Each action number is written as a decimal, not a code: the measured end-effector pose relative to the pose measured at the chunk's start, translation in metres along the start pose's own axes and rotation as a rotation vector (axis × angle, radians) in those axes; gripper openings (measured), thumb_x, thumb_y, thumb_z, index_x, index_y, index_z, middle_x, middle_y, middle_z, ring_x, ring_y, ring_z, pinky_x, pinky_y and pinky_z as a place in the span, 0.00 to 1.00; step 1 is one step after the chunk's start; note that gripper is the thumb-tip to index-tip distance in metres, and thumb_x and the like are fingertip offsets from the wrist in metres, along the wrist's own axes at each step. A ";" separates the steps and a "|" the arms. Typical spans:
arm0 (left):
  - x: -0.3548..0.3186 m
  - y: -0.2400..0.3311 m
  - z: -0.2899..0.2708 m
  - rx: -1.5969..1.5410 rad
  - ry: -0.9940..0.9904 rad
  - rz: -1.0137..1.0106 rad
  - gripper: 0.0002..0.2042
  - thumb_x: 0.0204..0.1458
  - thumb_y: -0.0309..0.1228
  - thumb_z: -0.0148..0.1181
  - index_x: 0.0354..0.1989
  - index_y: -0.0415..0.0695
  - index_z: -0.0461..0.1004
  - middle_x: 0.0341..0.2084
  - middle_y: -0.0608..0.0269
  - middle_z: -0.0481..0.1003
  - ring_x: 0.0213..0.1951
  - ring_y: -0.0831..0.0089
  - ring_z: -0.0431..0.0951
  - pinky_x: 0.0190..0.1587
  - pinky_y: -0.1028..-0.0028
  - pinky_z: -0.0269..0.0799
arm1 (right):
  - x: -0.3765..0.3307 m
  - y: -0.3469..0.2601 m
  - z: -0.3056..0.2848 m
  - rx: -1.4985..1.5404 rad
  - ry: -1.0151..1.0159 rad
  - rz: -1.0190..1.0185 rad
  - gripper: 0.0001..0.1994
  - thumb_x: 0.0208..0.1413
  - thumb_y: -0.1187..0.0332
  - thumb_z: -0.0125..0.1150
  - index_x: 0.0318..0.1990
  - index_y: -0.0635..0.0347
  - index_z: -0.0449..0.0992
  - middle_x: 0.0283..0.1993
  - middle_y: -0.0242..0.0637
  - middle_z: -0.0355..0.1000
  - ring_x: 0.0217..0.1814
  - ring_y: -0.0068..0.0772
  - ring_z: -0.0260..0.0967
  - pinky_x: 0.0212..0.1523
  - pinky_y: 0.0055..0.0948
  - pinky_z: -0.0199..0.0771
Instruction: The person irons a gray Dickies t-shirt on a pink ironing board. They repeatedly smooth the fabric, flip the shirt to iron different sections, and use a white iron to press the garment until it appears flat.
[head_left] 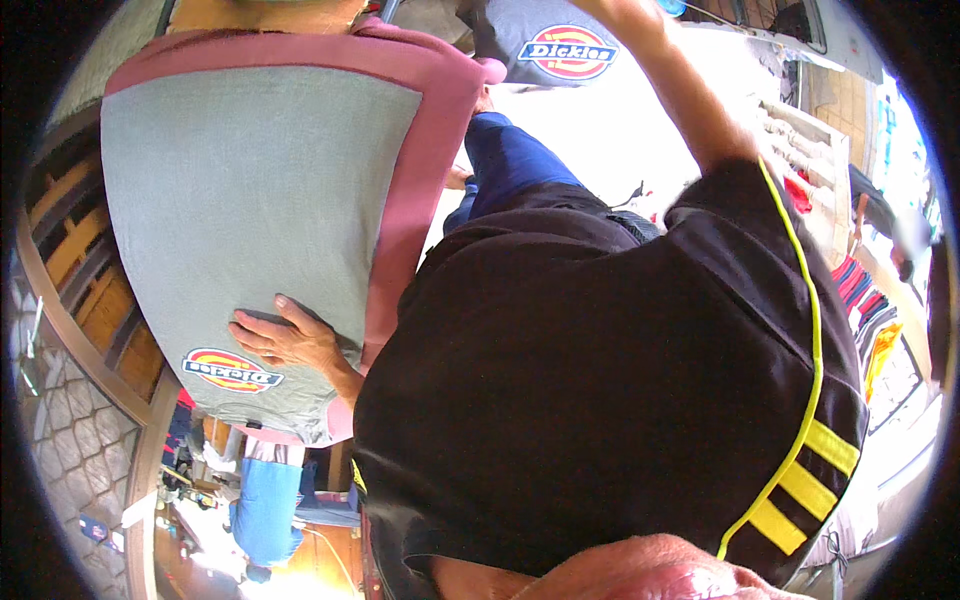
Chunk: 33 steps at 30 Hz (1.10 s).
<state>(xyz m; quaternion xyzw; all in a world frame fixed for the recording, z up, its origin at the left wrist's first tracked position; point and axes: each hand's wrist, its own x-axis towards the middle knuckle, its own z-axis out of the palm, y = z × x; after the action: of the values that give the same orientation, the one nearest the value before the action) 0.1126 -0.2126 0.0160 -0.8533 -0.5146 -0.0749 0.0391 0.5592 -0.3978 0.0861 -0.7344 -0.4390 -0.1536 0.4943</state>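
Note:
At the left lies a large grey cloth panel (250, 180), bordered by dusty pink fabric (410, 190), with an oval printed emblem (232, 370) near its lower end. My left hand (288, 338) rests flat on the grey cloth beside the emblem, fingers somewhat spread, holding nothing. Its forearm passes behind my black shirt (600, 380). My bare right arm (670, 80) stretches up past the top edge, and its hand is out of the picture. Near that arm is a dark grey cloth (495, 45) with a similar emblem.
Wooden slats (80, 240) and scale-patterned paving (80, 440) border the left side. A person in blue (268, 510) is at the lower left. Several hanging garments (875, 315) and a pale balustrade (815, 170) stand at the right. A wooden surface (265, 14) shows at the top.

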 end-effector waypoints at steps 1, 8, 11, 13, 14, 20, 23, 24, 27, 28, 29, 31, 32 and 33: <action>0.000 0.001 -0.001 0.009 0.004 0.005 0.38 0.59 0.59 0.41 0.70 0.43 0.54 0.69 0.42 0.50 0.69 0.45 0.50 0.60 0.39 0.52 | -0.026 0.024 -0.009 -0.138 -0.022 0.043 0.16 0.60 0.68 0.57 0.53 0.67 0.69 0.50 0.55 0.67 0.52 0.53 0.68 0.53 0.39 0.69; -0.006 -0.002 -0.003 0.002 0.064 0.050 0.38 0.59 0.60 0.43 0.69 0.44 0.56 0.68 0.43 0.52 0.68 0.45 0.52 0.58 0.39 0.53 | -0.410 0.085 -0.118 -0.534 -0.775 1.039 0.19 0.58 0.66 0.58 0.56 0.61 0.70 0.43 0.56 0.75 0.44 0.51 0.75 0.46 0.40 0.77; -0.001 -0.002 0.002 0.013 0.086 0.070 0.38 0.59 0.61 0.43 0.69 0.44 0.57 0.67 0.42 0.53 0.68 0.46 0.53 0.58 0.40 0.54 | -0.452 0.040 -0.147 -0.546 -0.823 1.391 0.20 0.57 0.65 0.59 0.56 0.61 0.70 0.44 0.55 0.75 0.45 0.51 0.75 0.46 0.40 0.76; 0.001 -0.005 0.007 0.019 0.101 0.086 0.38 0.59 0.61 0.44 0.69 0.44 0.58 0.67 0.42 0.53 0.67 0.46 0.53 0.58 0.40 0.54 | -0.462 0.025 -0.158 -0.540 -0.808 1.480 0.21 0.56 0.65 0.60 0.56 0.61 0.70 0.44 0.55 0.75 0.45 0.51 0.75 0.47 0.40 0.76; -0.002 -0.008 0.008 0.023 0.110 0.092 0.38 0.59 0.61 0.44 0.68 0.44 0.58 0.67 0.42 0.54 0.67 0.46 0.53 0.58 0.40 0.54 | -0.461 0.024 -0.163 -0.533 -0.806 1.496 0.21 0.56 0.65 0.61 0.56 0.61 0.69 0.44 0.55 0.75 0.45 0.51 0.75 0.47 0.40 0.76; 0.001 -0.004 0.005 0.023 0.133 0.115 0.37 0.60 0.61 0.44 0.68 0.45 0.59 0.66 0.44 0.55 0.67 0.47 0.54 0.58 0.40 0.54 | -0.471 -0.011 -0.171 -0.475 -0.721 1.598 0.24 0.54 0.64 0.63 0.57 0.60 0.69 0.46 0.54 0.74 0.46 0.50 0.75 0.48 0.41 0.75; 0.000 -0.007 0.004 0.022 0.141 0.124 0.37 0.60 0.62 0.44 0.68 0.45 0.59 0.66 0.44 0.55 0.68 0.47 0.53 0.59 0.40 0.54 | -0.471 -0.023 -0.169 -0.437 -0.710 1.610 0.25 0.53 0.63 0.65 0.57 0.60 0.68 0.47 0.54 0.74 0.47 0.50 0.75 0.49 0.41 0.75; -0.002 -0.010 0.005 0.031 0.147 0.120 0.37 0.60 0.62 0.44 0.68 0.45 0.59 0.66 0.44 0.55 0.68 0.47 0.53 0.58 0.39 0.54 | -0.468 -0.023 -0.168 -0.425 -0.713 1.610 0.25 0.52 0.63 0.65 0.57 0.60 0.68 0.47 0.54 0.74 0.47 0.49 0.75 0.49 0.41 0.75; -0.003 -0.013 0.007 0.026 0.156 0.130 0.37 0.59 0.62 0.44 0.68 0.45 0.59 0.66 0.44 0.55 0.68 0.47 0.52 0.58 0.38 0.53 | -0.468 -0.032 -0.166 -0.384 -0.696 1.620 0.27 0.51 0.62 0.66 0.58 0.60 0.68 0.48 0.54 0.74 0.47 0.49 0.75 0.49 0.41 0.74; -0.003 -0.012 0.008 0.022 0.156 0.129 0.37 0.59 0.62 0.44 0.68 0.45 0.59 0.66 0.44 0.55 0.68 0.47 0.52 0.58 0.38 0.53 | -0.466 -0.035 -0.166 -0.373 -0.695 1.625 0.27 0.51 0.62 0.67 0.58 0.60 0.68 0.48 0.54 0.74 0.48 0.49 0.75 0.50 0.42 0.74; -0.002 -0.012 0.009 0.020 0.160 0.131 0.37 0.59 0.62 0.44 0.68 0.45 0.59 0.66 0.44 0.55 0.67 0.47 0.52 0.57 0.38 0.53 | -0.465 -0.039 -0.165 -0.360 -0.694 1.627 0.28 0.51 0.62 0.67 0.58 0.59 0.68 0.48 0.53 0.74 0.48 0.49 0.74 0.50 0.42 0.74; -0.001 -0.010 0.009 0.017 0.166 0.130 0.37 0.59 0.61 0.45 0.68 0.46 0.59 0.66 0.44 0.55 0.67 0.47 0.52 0.57 0.37 0.53 | -0.461 -0.045 -0.162 -0.318 -0.693 1.631 0.28 0.50 0.62 0.68 0.58 0.59 0.67 0.49 0.53 0.74 0.48 0.49 0.74 0.50 0.42 0.74; -0.002 -0.010 0.009 0.017 0.164 0.130 0.37 0.59 0.61 0.45 0.68 0.46 0.59 0.66 0.44 0.55 0.67 0.47 0.53 0.56 0.37 0.54 | -0.458 -0.049 -0.162 -0.296 -0.700 1.633 0.29 0.49 0.62 0.69 0.58 0.59 0.67 0.49 0.53 0.74 0.48 0.48 0.74 0.50 0.42 0.74; -0.003 -0.011 0.009 0.018 0.163 0.129 0.36 0.59 0.61 0.45 0.68 0.46 0.59 0.66 0.45 0.55 0.67 0.47 0.53 0.56 0.37 0.54 | -0.455 -0.052 -0.161 -0.273 -0.706 1.635 0.29 0.49 0.61 0.69 0.58 0.59 0.67 0.49 0.53 0.74 0.48 0.48 0.74 0.51 0.42 0.73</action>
<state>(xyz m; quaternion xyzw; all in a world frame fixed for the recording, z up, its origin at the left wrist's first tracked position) 0.1019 -0.2087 0.0063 -0.8753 -0.4543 -0.1367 0.0933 0.2930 -0.7543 -0.1081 -0.8742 0.1163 0.4296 0.1941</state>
